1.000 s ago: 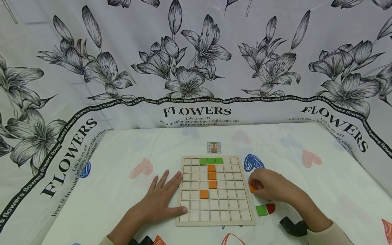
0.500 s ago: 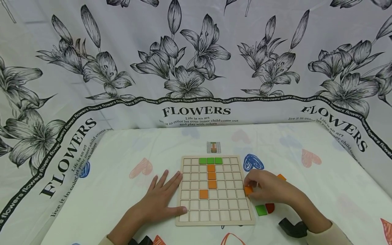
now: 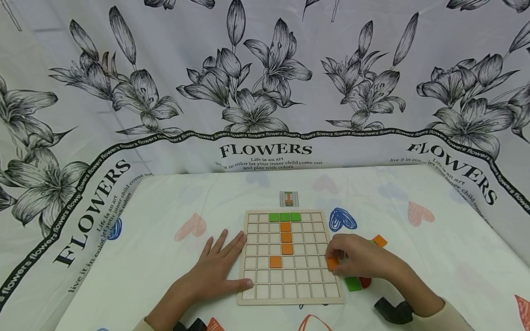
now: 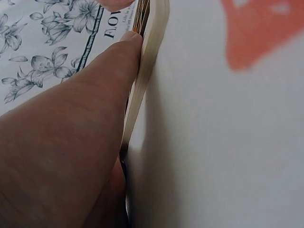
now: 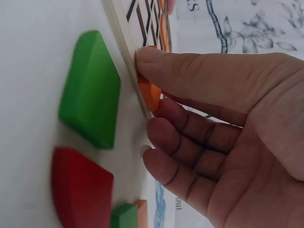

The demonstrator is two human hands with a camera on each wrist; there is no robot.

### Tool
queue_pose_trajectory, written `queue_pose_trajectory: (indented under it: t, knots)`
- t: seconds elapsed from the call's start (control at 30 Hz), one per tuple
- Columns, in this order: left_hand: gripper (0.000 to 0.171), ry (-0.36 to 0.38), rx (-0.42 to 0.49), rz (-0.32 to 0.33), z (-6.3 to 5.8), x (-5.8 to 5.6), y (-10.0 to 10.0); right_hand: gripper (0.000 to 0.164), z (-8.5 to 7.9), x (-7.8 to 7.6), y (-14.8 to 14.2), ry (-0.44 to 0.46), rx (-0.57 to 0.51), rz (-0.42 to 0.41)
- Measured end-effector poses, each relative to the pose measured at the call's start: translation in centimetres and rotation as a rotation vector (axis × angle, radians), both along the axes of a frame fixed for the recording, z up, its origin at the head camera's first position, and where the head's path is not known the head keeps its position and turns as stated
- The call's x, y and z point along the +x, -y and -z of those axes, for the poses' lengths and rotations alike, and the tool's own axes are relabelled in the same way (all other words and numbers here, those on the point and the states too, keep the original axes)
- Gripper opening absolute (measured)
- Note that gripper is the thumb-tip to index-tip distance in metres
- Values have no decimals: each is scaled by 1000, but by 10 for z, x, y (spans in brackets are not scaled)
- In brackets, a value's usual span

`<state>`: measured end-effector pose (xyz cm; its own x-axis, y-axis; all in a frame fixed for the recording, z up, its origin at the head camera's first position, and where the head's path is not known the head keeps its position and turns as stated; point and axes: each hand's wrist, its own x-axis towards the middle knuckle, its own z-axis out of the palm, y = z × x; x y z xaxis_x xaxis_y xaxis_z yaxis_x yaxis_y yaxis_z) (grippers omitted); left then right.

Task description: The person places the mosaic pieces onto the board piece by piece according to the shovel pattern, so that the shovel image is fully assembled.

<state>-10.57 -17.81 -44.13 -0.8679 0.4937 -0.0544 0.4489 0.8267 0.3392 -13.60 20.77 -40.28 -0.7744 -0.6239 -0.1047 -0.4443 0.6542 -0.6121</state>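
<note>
A wooden grid board (image 3: 304, 277) lies on the tablecloth, with three green tiles (image 3: 285, 217) in its far row. Three orange tiles (image 3: 286, 237) run down its middle column, and another orange tile (image 3: 275, 262) sits lower, one column to the left. My left hand (image 3: 209, 271) lies with fingers spread at the board's left edge, thumb (image 4: 114, 61) along the rim. At the right rim, my right hand (image 3: 362, 257) pinches an orange square tile (image 5: 151, 95) between thumb and fingers; the tile overlaps the rim in the head view.
Right of the board lie a green tile (image 3: 353, 284) and a red piece with a curved side (image 5: 80, 190). Beyond the right hand are an orange tile (image 3: 380, 240) and part of a green one (image 5: 124, 216). A small pattern card (image 3: 289, 199) lies behind the board.
My right hand has moved left and nearer with the orange tile, from beside the board to its right rim. Tiles behind the hand have come into view. The left hand stays put.
</note>
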Motion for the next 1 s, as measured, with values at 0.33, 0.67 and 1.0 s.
queue_pose_trajectory:
  t: [0.33,0.67,1.0]
  knots:
    - [104,10,7,1,0,0,0,26,6,2,7,25,-56,-25]
    - [104,9,1,-3,0,0,0,27,10,1,8,20,-75,-42]
    - [104,21,-13,-5,0,-1,0,22,11,2,11,47,-88,-35]
